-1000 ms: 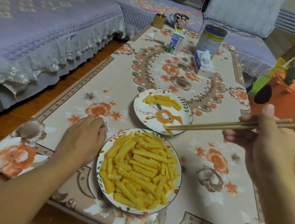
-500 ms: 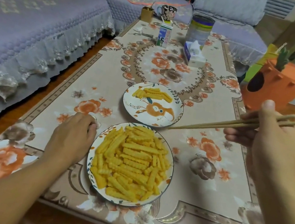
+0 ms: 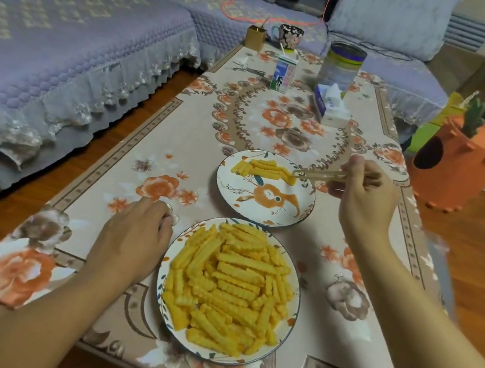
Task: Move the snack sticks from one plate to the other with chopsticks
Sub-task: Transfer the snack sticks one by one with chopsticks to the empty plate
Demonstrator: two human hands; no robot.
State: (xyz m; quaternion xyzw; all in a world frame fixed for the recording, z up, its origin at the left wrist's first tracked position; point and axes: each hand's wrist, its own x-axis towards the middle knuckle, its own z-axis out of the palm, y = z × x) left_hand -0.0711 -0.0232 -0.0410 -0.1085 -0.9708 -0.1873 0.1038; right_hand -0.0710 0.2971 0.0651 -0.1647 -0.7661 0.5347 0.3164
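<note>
**Chopsticks at the far plate, the full pile back by my left hand**

The sticks point(image 3: 229, 285) fill the near plate point(image 3: 287, 315), mostly lying crosswise, just right of my left hand point(image 3: 131, 238); a few sit on the far plate point(image 3: 262, 210). My right hand point(image 3: 361, 198) grips the chopsticks point(image 3: 320, 175), tips at that far row, seemingly on one stick. My left hand rests curled on the cloth point(image 3: 180, 127), holding nothing. The next pick lies nearer me, down-left of the right hand.

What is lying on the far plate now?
A small row of snack sticks lies along the far plate's back edge, the chopsticks' tips at its right end. The painted centre is bare.
</note>
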